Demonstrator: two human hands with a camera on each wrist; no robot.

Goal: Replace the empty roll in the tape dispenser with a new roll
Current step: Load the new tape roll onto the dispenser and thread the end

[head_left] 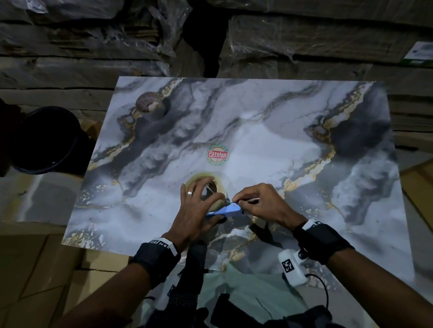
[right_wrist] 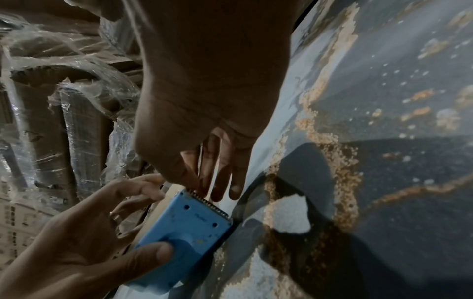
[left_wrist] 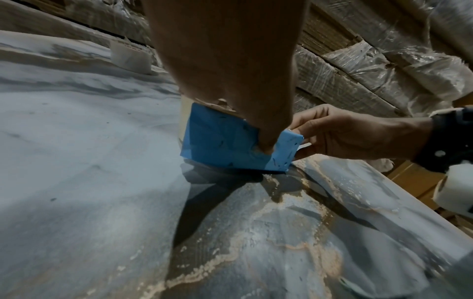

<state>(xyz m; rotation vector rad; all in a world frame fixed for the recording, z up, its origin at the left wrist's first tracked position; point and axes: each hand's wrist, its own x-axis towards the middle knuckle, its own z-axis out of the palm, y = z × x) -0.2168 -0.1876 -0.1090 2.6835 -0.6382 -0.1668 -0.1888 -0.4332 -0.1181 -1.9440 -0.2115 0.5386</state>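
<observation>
On the near middle of the counter (head_left: 263, 141), the left hand (head_left: 194, 213) grips the blue tape dispenser (head_left: 223, 211) with its new roll (head_left: 204, 179). Its toothed end points right, where the right hand (head_left: 261, 203) seems to pinch the tape's end.

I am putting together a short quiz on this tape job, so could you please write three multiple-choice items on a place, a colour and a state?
1. Where does the spare roll lie on the marbled board?
A. far left corner
B. near right corner
C. on the round sticker

2. What colour is the tape dispenser body?
A. red
B. blue
C. black

3. What is the right hand doing?
A. lying flat on the board
B. hanging idle
C. pinching something at the dispenser's toothed end

Answers:
1 A, it sits far left in the head view.
2 B, blue in every view.
3 C, its fingers meet by the teeth.
</observation>
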